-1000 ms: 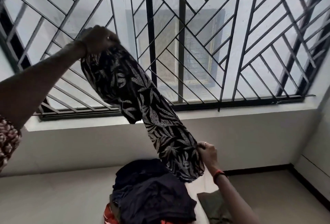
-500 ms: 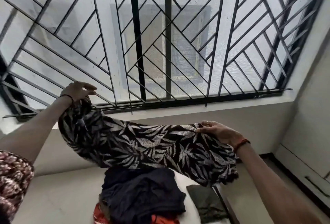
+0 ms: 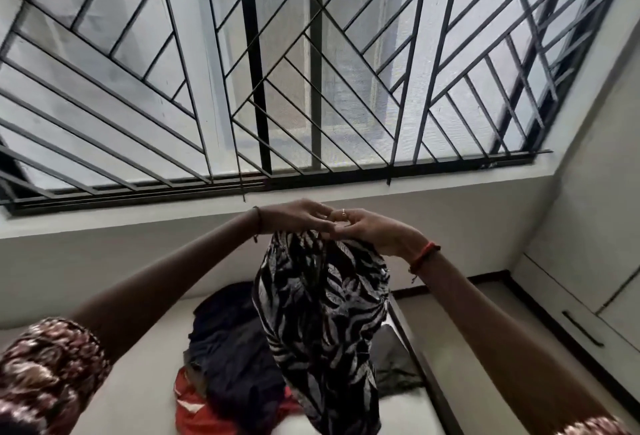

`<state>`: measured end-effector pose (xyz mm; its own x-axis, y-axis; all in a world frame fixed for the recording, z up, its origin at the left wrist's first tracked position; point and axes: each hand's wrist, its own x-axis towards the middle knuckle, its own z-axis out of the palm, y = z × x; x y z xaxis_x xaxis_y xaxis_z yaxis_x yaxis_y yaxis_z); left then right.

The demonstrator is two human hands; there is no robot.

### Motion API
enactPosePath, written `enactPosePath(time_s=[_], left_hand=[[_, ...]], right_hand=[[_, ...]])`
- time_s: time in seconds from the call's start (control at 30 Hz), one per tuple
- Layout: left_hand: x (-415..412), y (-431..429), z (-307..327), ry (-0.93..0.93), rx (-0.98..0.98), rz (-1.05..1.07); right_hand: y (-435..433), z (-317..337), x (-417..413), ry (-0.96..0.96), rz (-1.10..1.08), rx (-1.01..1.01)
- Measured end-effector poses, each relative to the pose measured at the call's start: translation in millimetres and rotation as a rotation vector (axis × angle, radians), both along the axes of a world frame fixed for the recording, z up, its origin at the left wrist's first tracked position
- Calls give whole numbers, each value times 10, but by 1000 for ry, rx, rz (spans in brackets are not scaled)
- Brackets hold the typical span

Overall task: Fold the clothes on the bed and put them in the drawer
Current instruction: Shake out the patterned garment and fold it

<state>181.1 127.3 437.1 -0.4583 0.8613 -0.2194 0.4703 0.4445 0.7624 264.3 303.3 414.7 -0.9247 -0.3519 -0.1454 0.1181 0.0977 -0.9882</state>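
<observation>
Hangs doubled and limp: thin black garment [image 3: 322,313] with pale leaf print, over the bed [image 3: 131,365], above a crumpled dark pile [image 3: 235,348] and red cloth [image 3: 194,412]. Pinched at its top edge by left hand [image 3: 294,218] and right hand [image 3: 370,230], fingertips meeting, each grip tight on fabric. Behind, black metal grille [image 3: 242,71].

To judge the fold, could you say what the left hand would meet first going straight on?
The left hand points at the right hand and would meet it first; their fingers seem to touch where both hold the cloth.
</observation>
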Motion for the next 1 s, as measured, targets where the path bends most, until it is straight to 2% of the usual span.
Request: enactPosePath(time_s=[0.13,0.27,0.4,0.5,0.57,0.7,0.87,0.93,1.0], left_hand=[[-16,142,-28,70,-274,-47],[-19,277,-78,153,-411,-141],[-36,277,24,252,-347,-163],[-95,173,153,276,-245,-124],[-164,75,226,266,-203,-88],[-343,-141,233,251,-170,-9],[-494,-289,-13,200,-88,166],[-546,-332,-140,189,-79,227],[-586,-376,-245,171,-111,271]], right_hand=[[138,-74,126,-10,-2,-11],[177,-243,203,-15,-16,-47],[178,-407,291,-20,0,-52],[178,-647,340,28,13,222],[236,-798,334,26,-27,299],[437,-963,295,-65,-175,101],[476,-906,198,-6,-321,-306],[447,-809,154,10,-405,-380],[434,-719,90,7,-539,-321]])
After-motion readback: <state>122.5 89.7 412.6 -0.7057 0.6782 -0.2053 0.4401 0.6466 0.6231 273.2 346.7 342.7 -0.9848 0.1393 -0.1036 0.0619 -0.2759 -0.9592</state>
